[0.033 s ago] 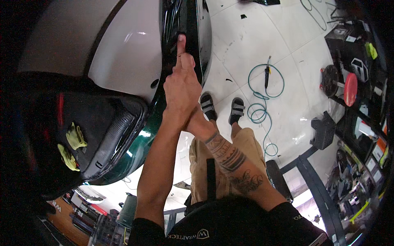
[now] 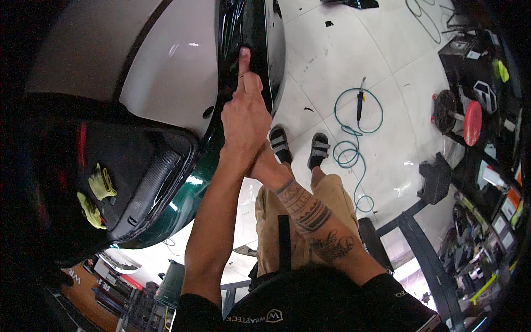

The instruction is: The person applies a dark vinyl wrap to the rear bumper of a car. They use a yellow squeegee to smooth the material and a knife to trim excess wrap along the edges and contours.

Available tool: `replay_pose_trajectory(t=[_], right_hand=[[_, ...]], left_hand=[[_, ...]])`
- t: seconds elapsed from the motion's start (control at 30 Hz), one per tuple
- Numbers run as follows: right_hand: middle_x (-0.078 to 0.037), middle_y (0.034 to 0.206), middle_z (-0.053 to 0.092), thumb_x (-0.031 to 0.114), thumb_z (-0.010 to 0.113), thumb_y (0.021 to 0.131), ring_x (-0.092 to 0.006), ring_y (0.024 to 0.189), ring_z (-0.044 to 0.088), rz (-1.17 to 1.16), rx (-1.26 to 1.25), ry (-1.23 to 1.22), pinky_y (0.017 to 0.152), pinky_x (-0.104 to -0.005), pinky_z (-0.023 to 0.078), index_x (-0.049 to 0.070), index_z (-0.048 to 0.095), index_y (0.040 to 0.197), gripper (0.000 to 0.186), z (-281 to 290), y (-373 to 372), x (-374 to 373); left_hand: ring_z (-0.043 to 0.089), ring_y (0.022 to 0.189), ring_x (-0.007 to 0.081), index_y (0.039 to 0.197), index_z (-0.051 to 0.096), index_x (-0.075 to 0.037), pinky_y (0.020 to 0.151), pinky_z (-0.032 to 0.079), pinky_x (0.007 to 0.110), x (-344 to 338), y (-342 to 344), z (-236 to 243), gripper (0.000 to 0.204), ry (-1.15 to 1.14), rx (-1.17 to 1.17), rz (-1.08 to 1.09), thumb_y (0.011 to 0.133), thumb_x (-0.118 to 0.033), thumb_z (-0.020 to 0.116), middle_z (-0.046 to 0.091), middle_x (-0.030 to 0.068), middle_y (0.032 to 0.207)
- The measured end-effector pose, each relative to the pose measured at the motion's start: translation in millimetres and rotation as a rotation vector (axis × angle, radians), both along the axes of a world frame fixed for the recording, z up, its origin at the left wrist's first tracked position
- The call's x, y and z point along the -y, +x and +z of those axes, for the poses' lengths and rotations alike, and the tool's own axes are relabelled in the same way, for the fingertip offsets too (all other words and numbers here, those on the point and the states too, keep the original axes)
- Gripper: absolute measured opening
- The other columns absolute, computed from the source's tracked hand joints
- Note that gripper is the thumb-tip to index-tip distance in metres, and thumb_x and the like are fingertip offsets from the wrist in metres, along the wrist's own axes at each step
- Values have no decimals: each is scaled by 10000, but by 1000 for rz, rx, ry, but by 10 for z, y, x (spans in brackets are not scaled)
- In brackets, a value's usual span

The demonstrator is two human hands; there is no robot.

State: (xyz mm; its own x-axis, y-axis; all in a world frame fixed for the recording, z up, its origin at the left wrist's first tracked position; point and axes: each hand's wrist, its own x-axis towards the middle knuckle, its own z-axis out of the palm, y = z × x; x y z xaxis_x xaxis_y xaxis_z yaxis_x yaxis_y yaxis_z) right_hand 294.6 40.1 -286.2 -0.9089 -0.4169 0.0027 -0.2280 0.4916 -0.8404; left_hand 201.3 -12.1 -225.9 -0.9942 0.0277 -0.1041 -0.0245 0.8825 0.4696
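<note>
My left hand (image 2: 246, 119) lies over my right, one finger stretched forward with its tip on the glossy dark green car panel (image 2: 230, 72). Nothing shows in that hand. Beneath it is my right hand (image 2: 265, 160), mostly hidden. Its tattooed forearm crosses in from the right, and its fingers cannot be made out. To the left of the hands spreads a smooth pale surface (image 2: 171, 77) of the car. Nearer to me, a dark textured section (image 2: 149, 182) carries a pair of yellow-green gloves (image 2: 102, 182).
A thin green hose (image 2: 358, 157) with a black handpiece (image 2: 360, 102) lies coiled on the pale tiled floor, right of my sandalled feet. Farther right stand a red round-seated stool (image 2: 473, 123), a dark case (image 2: 434, 178) and cluttered shelves (image 2: 500, 182). Dark scraps dot the floor.
</note>
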Motion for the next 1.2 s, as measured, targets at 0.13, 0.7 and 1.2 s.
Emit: replay_pose_trajectory(t=[0.13, 0.7, 1.2], right_hand=[[-183, 1222, 581, 241, 689, 751, -381, 1033, 605, 466, 436, 237, 874, -457, 488, 105, 543, 1222, 512, 20, -15, -221], [-201, 964, 665, 110, 601, 866, -319, 849, 676, 19, 320, -88, 728, -399, 540, -11, 504, 1166, 337, 865, -986, -1207], [-255, 730, 617, 50, 591, 853, -430, 686, 649, -438, 32, 134, 569, -461, 520, -19, 395, 1121, 338, 301, -723, 55]], left_hand=[[678, 709, 391, 1184, 426, 44, 581, 556, 480, 40, 388, -336, 313, -51, 112, 101, 879, -10, 473, 298, 175, 1514], [706, 715, 351, 1150, 455, 63, 562, 584, 423, 731, 1114, -382, 306, -437, 215, -62, 858, -8, 515, 242, 53, 1563], [712, 735, 320, 1168, 482, 44, 604, 589, 410, 946, 1117, -562, 370, -283, 10, -213, 812, -37, 545, 259, 81, 1556]])
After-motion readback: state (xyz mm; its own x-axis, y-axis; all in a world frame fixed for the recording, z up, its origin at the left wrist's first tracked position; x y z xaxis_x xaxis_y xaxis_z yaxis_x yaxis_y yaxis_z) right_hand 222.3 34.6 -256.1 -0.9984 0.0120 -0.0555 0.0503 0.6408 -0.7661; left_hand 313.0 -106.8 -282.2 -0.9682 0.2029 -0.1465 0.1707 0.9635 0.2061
